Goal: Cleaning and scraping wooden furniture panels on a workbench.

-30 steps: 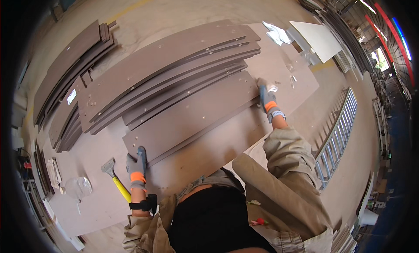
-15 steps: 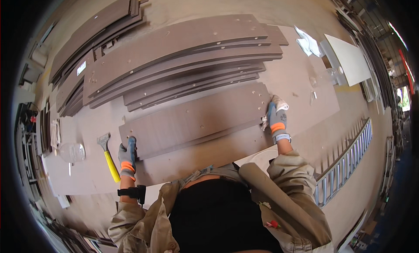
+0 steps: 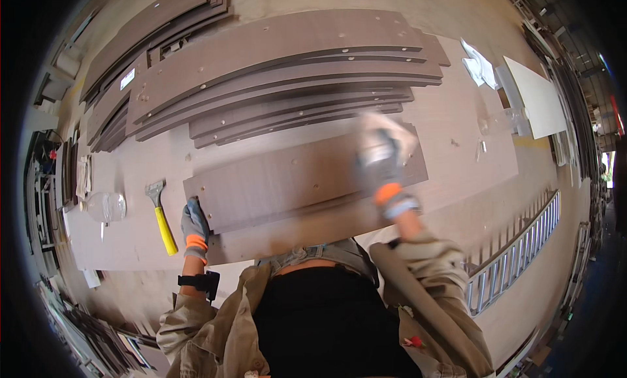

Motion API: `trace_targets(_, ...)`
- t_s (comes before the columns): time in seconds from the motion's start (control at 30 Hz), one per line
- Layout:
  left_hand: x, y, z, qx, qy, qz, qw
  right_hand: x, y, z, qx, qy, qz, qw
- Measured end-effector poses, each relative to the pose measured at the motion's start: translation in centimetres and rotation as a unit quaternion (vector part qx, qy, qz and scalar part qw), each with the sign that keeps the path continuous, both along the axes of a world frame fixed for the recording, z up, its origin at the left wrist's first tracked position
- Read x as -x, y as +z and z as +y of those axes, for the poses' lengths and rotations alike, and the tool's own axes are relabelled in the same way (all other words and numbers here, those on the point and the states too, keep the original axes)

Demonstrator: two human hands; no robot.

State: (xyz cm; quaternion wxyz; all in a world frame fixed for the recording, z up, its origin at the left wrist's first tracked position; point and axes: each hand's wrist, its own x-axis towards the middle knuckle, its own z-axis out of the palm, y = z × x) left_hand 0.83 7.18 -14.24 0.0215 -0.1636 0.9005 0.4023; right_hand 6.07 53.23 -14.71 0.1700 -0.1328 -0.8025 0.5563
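L hand (image 3: 194, 226) clamped on left end of brown panel (image 3: 287, 185), frame centre. R hand (image 3: 381, 166) blurred on panel w/ white cloth (image 3: 385, 133); grip can't tell. Yellow-handled scraper (image 3: 161, 216) left.

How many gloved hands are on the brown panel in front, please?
2: the left hand grips the brown panel at its left end, and the right hand, blurred, lies on its right part.

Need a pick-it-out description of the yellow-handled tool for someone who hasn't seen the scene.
Start at the long brown worktable stacked with dark wood-grain panels. Go to the near left end, just left of the gloved left hand gripping the front panel. The scraper lies flat there: metal head, bright yellow handle, the only yellow thing on the table.
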Motion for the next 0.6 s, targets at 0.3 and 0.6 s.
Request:
trace_targets(0.3,0.5,-0.7,-1.1,-0.126,-0.027,-0.05,0.99,3.9,0.0,-19.6,-0.458,0.211,0.063,0.861)
trace_targets(0.6,0.2,-2.2,-1.1,-0.061,-0.029,-0.012,0.998,4.7,6.1,-1.6,-0.784,-0.103,-0.139,0.596)
